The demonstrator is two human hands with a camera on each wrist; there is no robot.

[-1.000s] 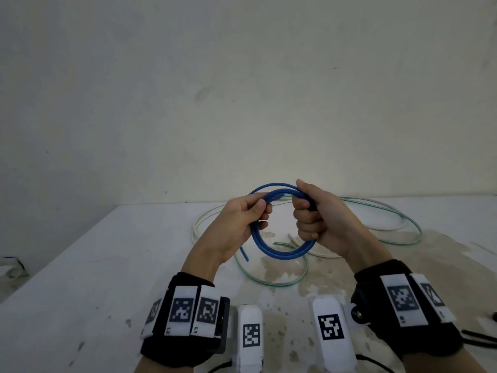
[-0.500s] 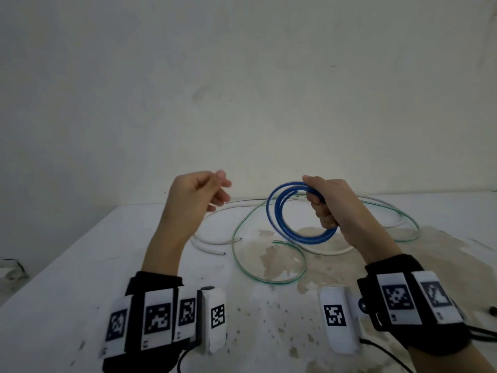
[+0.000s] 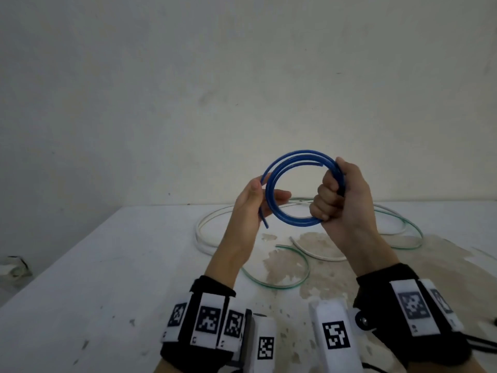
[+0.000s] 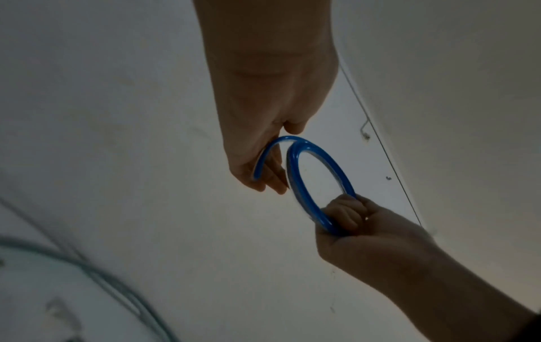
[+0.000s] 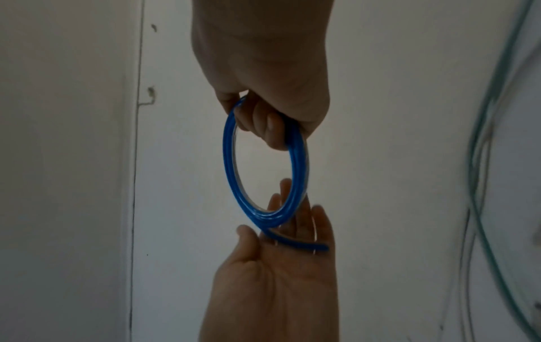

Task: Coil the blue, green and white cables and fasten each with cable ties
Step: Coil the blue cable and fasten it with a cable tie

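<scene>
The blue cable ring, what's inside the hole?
Through the blue cable ring you see the left hand fingers, wall and white cable on the table. The right hand covers one side.

Both hands are working above the table (image 3: pixel 113 267), in open air in front of the wall (image 3: pixel 242 76). The blue coil (image 3: pixel 289 219) is spanning the gap between them — its centre is standing open. Below, the white cable (image 3: pixel 200 235) and green cable (image 3: pixel 290 284) are sprawling across the far middle of the table; the near-left surface is lying bare.
</scene>
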